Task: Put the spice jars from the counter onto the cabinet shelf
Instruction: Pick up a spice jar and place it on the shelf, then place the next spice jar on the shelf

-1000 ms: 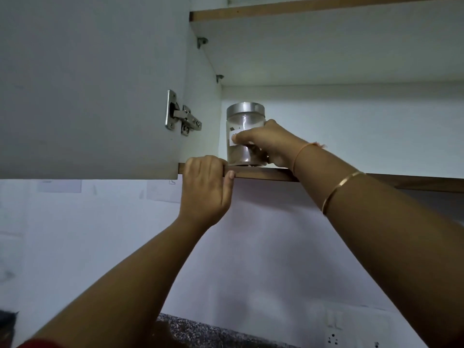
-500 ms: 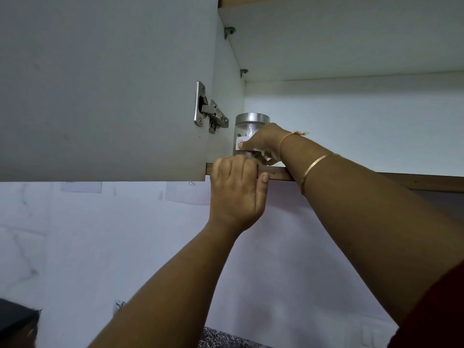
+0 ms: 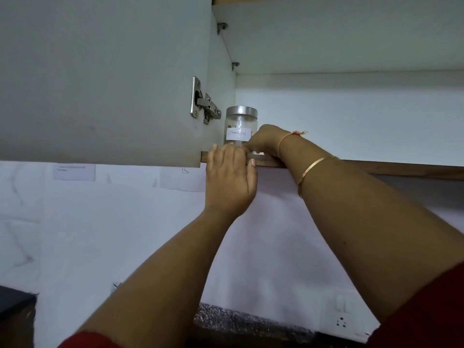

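Note:
A clear glass spice jar (image 3: 241,121) with a steel lid and a white handwritten label stands upright on the cabinet shelf (image 3: 376,168), in its far-left corner. My right hand (image 3: 266,141) lies against the jar's lower right side. Its fingertips are hidden behind my left hand, so I cannot tell whether it grips the jar. My left hand (image 3: 229,177) holds the shelf's brown front edge just below the jar, fingers hooked over the edge and thumb on its face. No other jar is in view.
The open cabinet door (image 3: 100,84) hangs at the left on a metal hinge (image 3: 206,106). Another shelf (image 3: 351,33) spans above. A strip of speckled counter (image 3: 226,315) and a wall socket (image 3: 341,322) lie below, with a dark object (image 3: 12,305) at the bottom left.
My right hand has slid off the jar's label to its lower right side, so the label now shows. My left hand stays on the shelf edge. The view has shifted left.

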`<state>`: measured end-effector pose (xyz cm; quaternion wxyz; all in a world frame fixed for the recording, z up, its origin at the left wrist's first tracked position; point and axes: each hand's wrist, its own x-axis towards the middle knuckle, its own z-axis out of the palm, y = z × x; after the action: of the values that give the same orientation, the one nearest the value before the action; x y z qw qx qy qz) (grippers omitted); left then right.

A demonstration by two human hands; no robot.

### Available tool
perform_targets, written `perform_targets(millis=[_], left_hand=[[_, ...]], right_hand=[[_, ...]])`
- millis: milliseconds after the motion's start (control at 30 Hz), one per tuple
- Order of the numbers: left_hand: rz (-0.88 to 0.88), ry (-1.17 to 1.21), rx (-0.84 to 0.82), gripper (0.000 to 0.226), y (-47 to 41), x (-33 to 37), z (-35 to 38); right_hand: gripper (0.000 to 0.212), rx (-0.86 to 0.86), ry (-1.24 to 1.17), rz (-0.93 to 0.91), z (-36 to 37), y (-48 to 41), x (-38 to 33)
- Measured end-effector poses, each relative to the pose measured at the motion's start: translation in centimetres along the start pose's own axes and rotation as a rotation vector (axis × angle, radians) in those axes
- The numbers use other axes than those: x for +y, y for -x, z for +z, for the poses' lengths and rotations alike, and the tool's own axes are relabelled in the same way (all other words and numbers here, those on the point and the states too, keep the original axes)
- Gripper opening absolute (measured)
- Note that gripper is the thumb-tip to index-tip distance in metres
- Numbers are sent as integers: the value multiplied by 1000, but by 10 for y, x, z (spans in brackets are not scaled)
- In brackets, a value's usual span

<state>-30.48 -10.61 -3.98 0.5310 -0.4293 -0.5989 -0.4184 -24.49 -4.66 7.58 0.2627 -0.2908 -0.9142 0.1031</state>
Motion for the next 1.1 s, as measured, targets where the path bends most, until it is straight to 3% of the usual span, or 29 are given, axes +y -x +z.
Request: perform_targets(millis=[167, 267, 367, 467, 667, 733, 833, 900, 967, 1100], left_hand=[[-92, 84, -156, 41, 9, 10, -17], [-91, 67, -250, 49, 28, 18, -31], [-119, 65, -272, 47, 69, 23, -46], [-239, 104, -366, 48, 131, 33, -55], [-491, 43, -796, 45, 272, 30, -73], [-580, 60, -889, 39, 310, 27, -81], [-684, 75, -1039, 34, 354, 29, -88], [-718, 88, -1129, 33, 375, 33, -87], [-744, 104, -1182, 32, 388, 34, -86], [-770, 127, -1159, 25, 398, 34, -86]], right_hand=[[29, 493, 96, -124, 22, 42, 12], [30, 637, 200, -260, 50, 75, 27], [44, 696, 111, -224, 93, 114, 51], [42, 580, -92, -97, 149, 162, 81], [17, -2, -130, 205, 242, 250, 151], [26, -123, -148, 221, 264, 274, 168], [23, -263, -151, 274, 289, 296, 191], [35, -377, -84, 293, 305, 305, 204], [44, -439, -43, 318, 318, 313, 213], [48, -389, -3, 377, 336, 327, 225]])
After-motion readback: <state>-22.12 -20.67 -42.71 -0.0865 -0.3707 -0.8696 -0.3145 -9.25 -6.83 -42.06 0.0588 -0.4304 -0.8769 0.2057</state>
